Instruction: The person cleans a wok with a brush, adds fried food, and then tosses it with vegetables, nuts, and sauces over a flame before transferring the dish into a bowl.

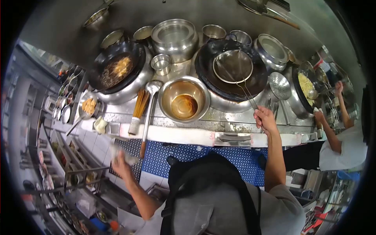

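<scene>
Right of the round, brown-stained steel bowl (184,98) on the steel counter (231,114), the right hand (266,118) closes its fingers on a round wire-mesh strainer (232,65) over a black wok (203,74). Left of the bowl, the left hand (122,164) grips a blurred whitish cloth (129,156); blue patterned matting (156,156) lies nearer the person. A red mark (212,135) resembles "3".

"What's along the steel counter's (219,126) front edge?"
"A white cloth strip (188,135), a bamboo brush (140,107) and a ladle (148,109), its handle overhanging."
"Farther in?"
"A wide steel bowl (184,100), with a small steel pot (161,65) behind. A large steel pot (176,51) stands near the back edge."
"Rightward?"
"A perforated skimmer (279,86), handle toward the front."
</scene>
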